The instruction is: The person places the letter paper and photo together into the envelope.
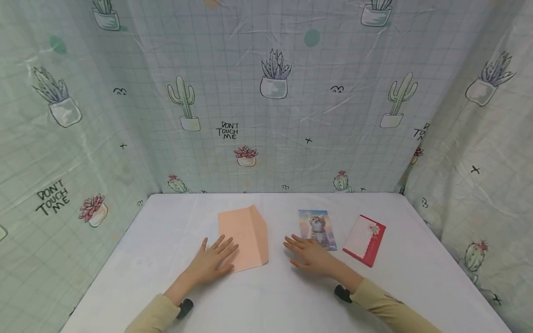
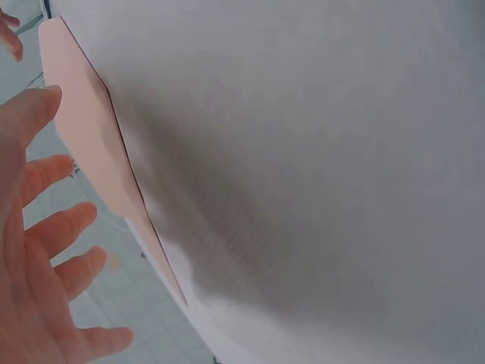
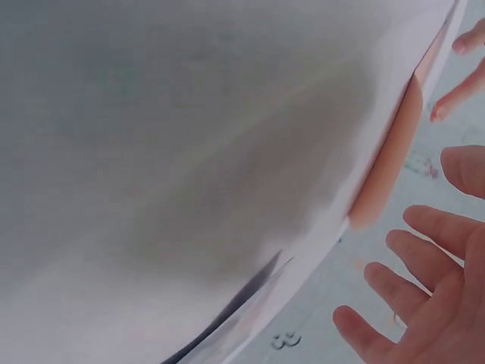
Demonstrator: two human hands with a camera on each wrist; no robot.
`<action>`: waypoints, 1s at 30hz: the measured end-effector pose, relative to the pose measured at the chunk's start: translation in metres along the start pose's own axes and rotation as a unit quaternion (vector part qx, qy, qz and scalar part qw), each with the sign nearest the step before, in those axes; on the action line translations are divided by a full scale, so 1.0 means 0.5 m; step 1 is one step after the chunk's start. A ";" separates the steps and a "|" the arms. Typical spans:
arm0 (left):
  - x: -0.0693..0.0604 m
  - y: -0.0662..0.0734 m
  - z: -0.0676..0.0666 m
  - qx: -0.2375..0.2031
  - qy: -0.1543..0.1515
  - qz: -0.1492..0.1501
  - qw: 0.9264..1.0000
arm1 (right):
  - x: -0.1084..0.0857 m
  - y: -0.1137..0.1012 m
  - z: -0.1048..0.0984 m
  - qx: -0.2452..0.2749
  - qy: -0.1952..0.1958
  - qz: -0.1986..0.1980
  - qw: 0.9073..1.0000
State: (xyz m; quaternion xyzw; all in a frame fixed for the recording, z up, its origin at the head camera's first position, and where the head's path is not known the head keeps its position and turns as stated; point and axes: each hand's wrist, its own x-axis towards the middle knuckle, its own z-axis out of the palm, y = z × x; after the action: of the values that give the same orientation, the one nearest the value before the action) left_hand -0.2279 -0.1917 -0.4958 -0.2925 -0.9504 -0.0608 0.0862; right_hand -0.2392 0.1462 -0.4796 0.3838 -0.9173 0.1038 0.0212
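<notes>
Hovering my left hand at the near-left corner of the peach envelope on the bench, my right hand to its right, both spread wide and empty, I judge this pre-grasp: gripping would call for pinching an edge.

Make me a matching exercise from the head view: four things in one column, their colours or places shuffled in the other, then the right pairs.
Things:
1. Envelope
2. Cat picture
3. Flower card
4. Curtain

Descriptions:
A. Printed with potted plants
B. Farthest right of the three paper items
C. Peach-coloured
D. Between the other two paper items

Pairs: 1-C, 2-D, 3-B, 4-A
</notes>
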 end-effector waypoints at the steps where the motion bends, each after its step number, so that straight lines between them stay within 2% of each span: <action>1: 0.001 0.000 0.001 0.000 0.001 0.003 1.000 | 0.004 -0.003 -0.001 -0.002 -0.004 -0.006 1.000; 8: 0.005 -0.002 0.002 0.009 -0.009 0.014 1.000 | 0.026 -0.019 0.006 -0.034 -0.033 -0.045 0.998; 14: 0.006 -0.005 0.003 0.015 -0.029 0.019 0.999 | 0.036 -0.034 0.019 -0.071 -0.052 -0.054 0.995; 25: 0.005 -0.003 0.005 0.017 -0.043 0.034 0.998 | 0.050 -0.060 0.024 -0.129 -0.029 -0.101 0.986; 30: 0.005 0.002 0.002 0.006 -0.061 0.026 0.998 | 0.056 -0.059 0.038 -0.167 -0.028 -0.099 0.981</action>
State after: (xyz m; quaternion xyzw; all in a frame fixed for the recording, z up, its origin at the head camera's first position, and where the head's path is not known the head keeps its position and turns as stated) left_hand -0.2294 -0.1895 -0.4960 -0.3197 -0.9464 -0.0350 0.0308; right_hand -0.2370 0.1026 -0.4898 0.4666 -0.8794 -0.0639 0.0698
